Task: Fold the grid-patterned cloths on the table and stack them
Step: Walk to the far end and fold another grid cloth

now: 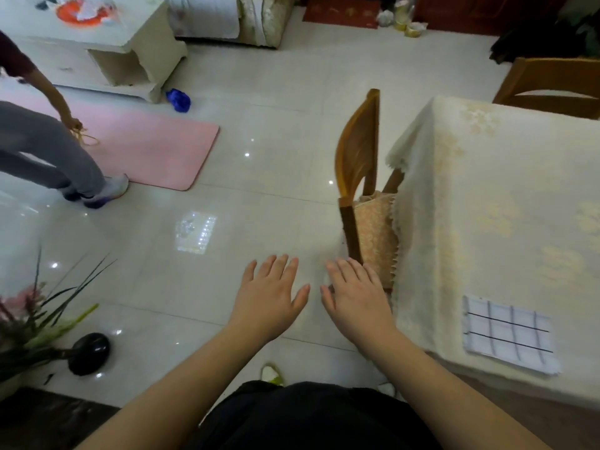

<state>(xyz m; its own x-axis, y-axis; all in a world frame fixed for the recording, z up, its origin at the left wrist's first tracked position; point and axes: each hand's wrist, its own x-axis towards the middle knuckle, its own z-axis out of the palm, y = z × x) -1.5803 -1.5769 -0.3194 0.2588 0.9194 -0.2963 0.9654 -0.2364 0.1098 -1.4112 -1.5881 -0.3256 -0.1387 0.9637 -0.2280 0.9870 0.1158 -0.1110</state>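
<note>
A folded white cloth with a dark grid pattern (509, 334) lies flat near the front left corner of the table (493, 203), which is covered by a cream floral tablecloth. My left hand (271, 295) and my right hand (355, 295) are both held out in front of me over the floor, palms down, fingers straight and spread. Neither hand holds or touches anything. Both hands are well left of the cloth, off the table.
A wooden chair (360, 177) with a padded seat is pushed against the table's left side, just beyond my right hand. Another chair (552, 82) stands at the table's far end. A person (48, 141) stands at the left by a pink mat (146, 147). A plant (39, 319) is at lower left.
</note>
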